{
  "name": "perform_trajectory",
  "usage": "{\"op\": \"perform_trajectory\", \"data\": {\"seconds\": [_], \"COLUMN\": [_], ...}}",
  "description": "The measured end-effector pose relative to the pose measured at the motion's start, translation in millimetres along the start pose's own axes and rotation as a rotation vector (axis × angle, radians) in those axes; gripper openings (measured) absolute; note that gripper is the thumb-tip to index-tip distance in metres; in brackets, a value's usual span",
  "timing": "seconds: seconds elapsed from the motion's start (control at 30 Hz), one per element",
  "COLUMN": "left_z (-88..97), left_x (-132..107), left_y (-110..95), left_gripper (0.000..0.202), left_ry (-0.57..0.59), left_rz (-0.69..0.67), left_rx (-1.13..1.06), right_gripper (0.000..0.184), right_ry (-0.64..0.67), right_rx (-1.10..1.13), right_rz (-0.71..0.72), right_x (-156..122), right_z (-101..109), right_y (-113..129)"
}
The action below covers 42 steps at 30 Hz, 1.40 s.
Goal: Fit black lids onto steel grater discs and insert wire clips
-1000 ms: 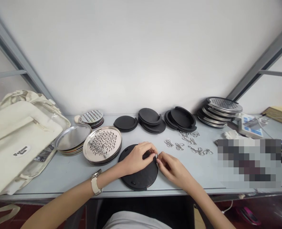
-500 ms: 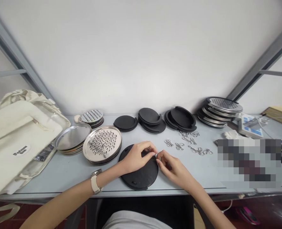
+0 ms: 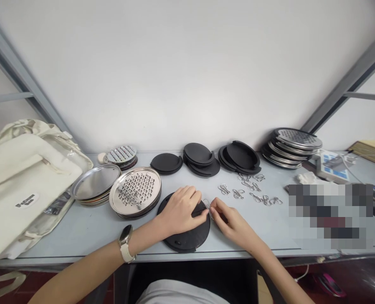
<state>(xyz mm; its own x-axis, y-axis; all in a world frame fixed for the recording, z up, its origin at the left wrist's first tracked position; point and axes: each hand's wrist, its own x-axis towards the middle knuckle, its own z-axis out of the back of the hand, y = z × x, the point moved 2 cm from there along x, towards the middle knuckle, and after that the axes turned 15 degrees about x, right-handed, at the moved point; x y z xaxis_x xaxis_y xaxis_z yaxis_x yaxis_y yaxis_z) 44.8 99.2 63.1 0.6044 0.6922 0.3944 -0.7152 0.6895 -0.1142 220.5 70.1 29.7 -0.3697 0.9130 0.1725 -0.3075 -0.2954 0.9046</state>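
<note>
A black round disc lies at the table's front edge. My left hand rests over it with curled fingers, steadying it, and the thumb reaches to its right rim. At that rim, a bent metal wire clip is pinched between the thumb and finger of my right hand. The left thumb is by the clip; whether it presses on the wire is hard to see. Several loose wire clips lie beyond my right hand. A metal grater plate tops a stack just left of the disc.
Behind stand stacks of black round holders and a pile of grater discs. Plain metal discs are stacked at left, beside a cream bag. A white and blue device is at right, near a blurred-out area.
My left hand has turned palm-down, its fingers moving off the clip and curling over the disc. The right hand still pinches the clip, which now shows more at the rim.
</note>
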Motion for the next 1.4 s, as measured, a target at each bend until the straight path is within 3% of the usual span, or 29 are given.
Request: {"op": "perform_trajectory", "data": {"seconds": [0.13,0.4,1.4], "left_z": [-0.8,-0.6,0.2], "left_x": [-0.8,-0.5,0.5], "left_y": [0.0,-0.1,-0.7], "left_gripper": [0.019,0.007,0.011], "left_ry": [0.078,0.119,0.171], "left_rz": [-0.007,-0.117,-0.216], "left_rx": [0.137,0.104,0.143], "right_gripper": [0.02,0.02,0.019], "right_ry": [-0.015,-0.023,0.039], "right_rx": [-0.033,-0.071,-0.239], "right_rz": [0.008,0.016,0.066], "right_x": [0.9,1.3,3.9], "right_z": [-0.2,-1.3,-0.9], "right_y": [0.5,0.6,-3.3]}}
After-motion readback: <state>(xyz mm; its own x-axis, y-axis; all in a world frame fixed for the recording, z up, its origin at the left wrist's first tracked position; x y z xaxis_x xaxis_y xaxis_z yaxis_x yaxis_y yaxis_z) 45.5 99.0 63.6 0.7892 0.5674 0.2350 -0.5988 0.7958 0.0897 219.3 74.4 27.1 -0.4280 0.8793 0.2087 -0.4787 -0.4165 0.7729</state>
